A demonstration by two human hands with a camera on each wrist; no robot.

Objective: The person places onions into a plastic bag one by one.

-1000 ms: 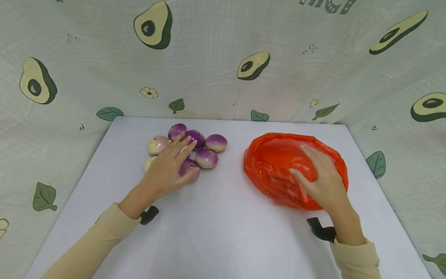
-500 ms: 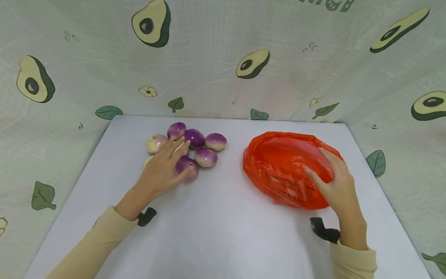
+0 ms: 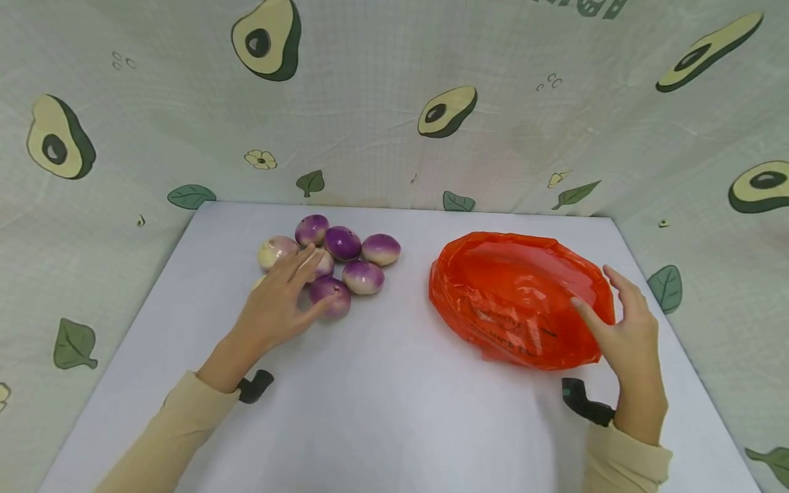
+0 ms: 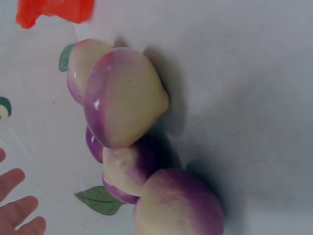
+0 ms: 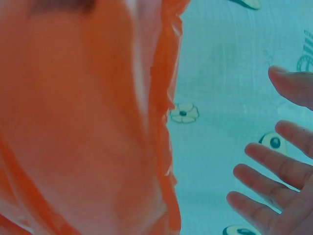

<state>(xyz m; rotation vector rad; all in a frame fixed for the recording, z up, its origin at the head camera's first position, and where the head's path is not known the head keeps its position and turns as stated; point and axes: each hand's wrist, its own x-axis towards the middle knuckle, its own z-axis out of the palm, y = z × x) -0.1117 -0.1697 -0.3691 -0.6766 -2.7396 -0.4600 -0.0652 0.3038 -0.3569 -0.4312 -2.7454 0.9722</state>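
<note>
Several purple-and-white turnips [image 3: 364, 277] lie in a cluster on the left half of the table. My left hand [image 3: 274, 298] is over the near left side of the cluster, fingers extended and thumb spread, partly hiding some turnips. In the left wrist view its fingertips [image 4: 14, 210] show apart from the turnips [image 4: 124, 98]. A red plastic bag [image 3: 456, 301] stands with its mouth wide on the right. At the bag's right edge is my right hand [image 3: 631, 335], thumb and fingers spread and holding nothing. The right wrist view shows those fingers apart from the bag's rim [image 5: 168, 98].
Everything rests on a white tabletop [image 3: 394, 411]. A pale cloth [image 3: 370, 103] printed with avocados and leaves hangs behind and along both sides. Dark wrist mounts [image 3: 588, 404] jut inward from both wrists.
My right hand has moved right, from over the bag's mouth to its right edge. The left hand has drawn slightly back and left, uncovering more of the turnips.
</note>
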